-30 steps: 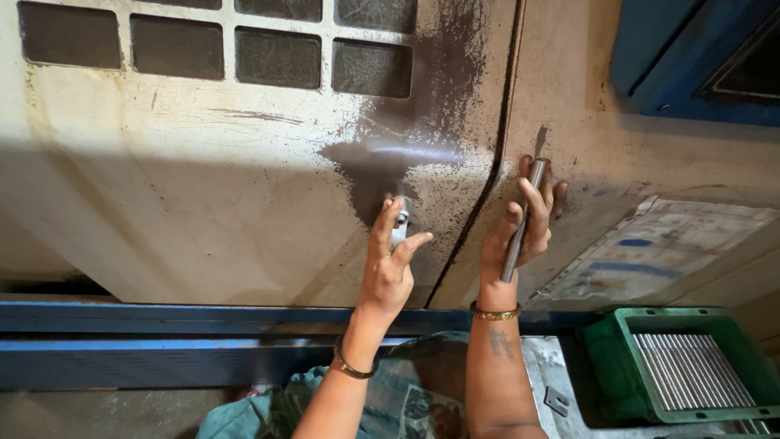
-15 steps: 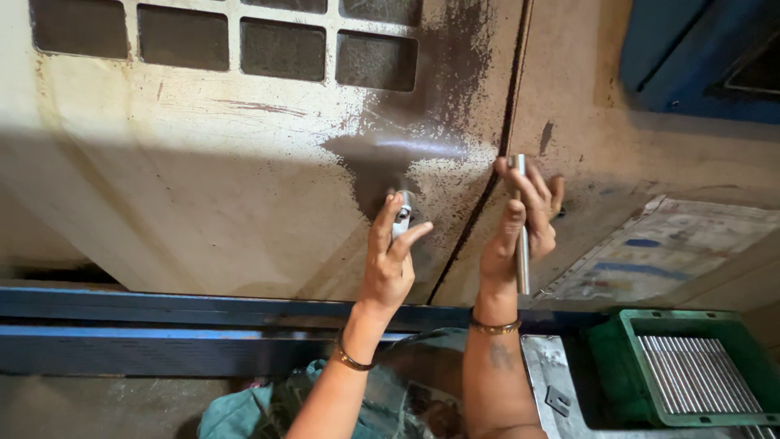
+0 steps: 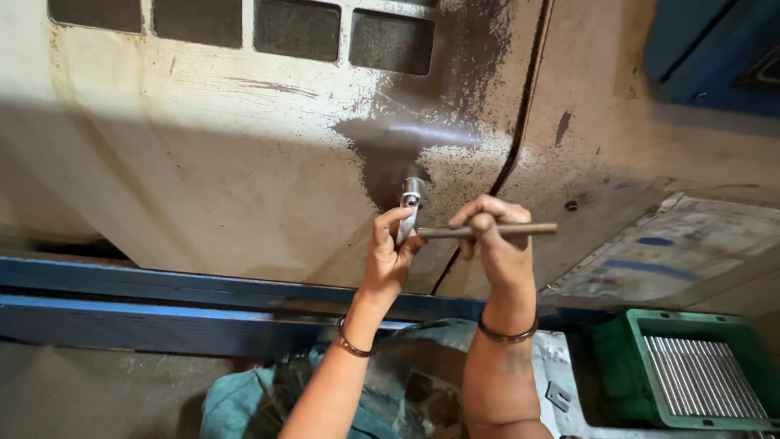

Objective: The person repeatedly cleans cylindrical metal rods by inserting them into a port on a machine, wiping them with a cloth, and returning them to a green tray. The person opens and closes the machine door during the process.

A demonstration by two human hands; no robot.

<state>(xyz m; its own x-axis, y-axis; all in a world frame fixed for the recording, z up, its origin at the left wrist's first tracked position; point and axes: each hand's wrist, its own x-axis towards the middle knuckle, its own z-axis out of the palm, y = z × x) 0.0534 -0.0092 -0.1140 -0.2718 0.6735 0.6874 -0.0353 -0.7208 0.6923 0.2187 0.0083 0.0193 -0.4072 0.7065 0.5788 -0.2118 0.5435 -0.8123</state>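
My left hand (image 3: 392, 250) holds a short metal socket piece (image 3: 410, 203) upright against a dirty, cream-coloured metal panel (image 3: 203, 187), just below a dark oily stain (image 3: 398, 146). My right hand (image 3: 494, 244) grips a thin metal rod (image 3: 487, 232) that lies level, its left end touching the socket piece. Both wrists wear metal bangles. A dark seam (image 3: 520, 122) runs down the panel just right of the hands.
Rectangular mesh openings (image 3: 301, 28) line the panel's top. A blue steel beam (image 3: 162, 305) runs below it. A green crate (image 3: 691, 374) with a ribbed metal part sits at lower right, and a teal cloth (image 3: 244, 406) lies below my arms.
My right hand has swung the rod from upright to level and brought its end against the socket piece. My left hand stays on the socket piece.
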